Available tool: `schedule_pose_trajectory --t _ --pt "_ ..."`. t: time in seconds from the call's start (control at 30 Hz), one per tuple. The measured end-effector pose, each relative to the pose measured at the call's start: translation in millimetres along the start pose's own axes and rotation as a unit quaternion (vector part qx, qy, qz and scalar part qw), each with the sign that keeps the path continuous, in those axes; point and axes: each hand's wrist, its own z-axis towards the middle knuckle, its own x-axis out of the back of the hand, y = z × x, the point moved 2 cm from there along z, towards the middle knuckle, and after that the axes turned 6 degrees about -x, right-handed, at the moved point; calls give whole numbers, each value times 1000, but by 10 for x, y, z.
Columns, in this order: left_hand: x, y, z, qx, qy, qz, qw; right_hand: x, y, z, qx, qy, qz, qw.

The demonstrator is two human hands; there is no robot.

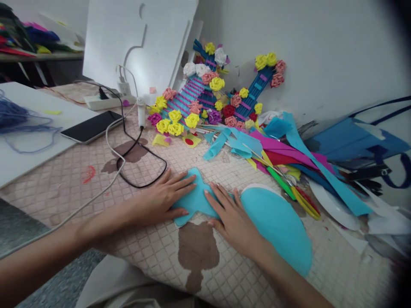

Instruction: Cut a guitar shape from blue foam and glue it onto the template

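Observation:
A light blue paper-covered shape (196, 197) lies flat on the table, with a flared left end and a narrower part running right. My left hand (170, 194) rests on its left end, fingers stretched out. Over its right part lies my right hand (229, 214), fingers spread and pressed flat. Just right of that hand is a rounded light blue piece (278, 222) with a white edge at its top. My right wrist hides part of it, and whether the two blue pieces are joined I cannot tell.
Paper-flower decorations (192, 98) lean on the wall behind. Right of centre are crepe paper strips (289, 154), a green tool (281, 183) and yellow-handled scissors (305, 203). A phone (93, 127), a white glue gun (141, 112) and looping cables (141, 187) lie left.

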Motion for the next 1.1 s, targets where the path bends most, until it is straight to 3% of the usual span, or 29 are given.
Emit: schedule_pose_trajectory --t 0.23,0.5,0.63,0.83,1.1 --pt "43 5 49 12 -8 -1 1000 9 -5 15 -6 1 -1 1000" --pt "24 44 239 -32 -13 8 999 55 -6 18 -12 -1 45 999" --pt "-14 45 222 -24 -28 15 999 146 156 -35 -22 -4 75 997" --pt "-26 41 203 -16 -27 9 999 265 511 -155 -37 -72 107 991" --pt "-62 28 186 -14 -13 3 1000 324 622 -215 -42 -74 152 985"
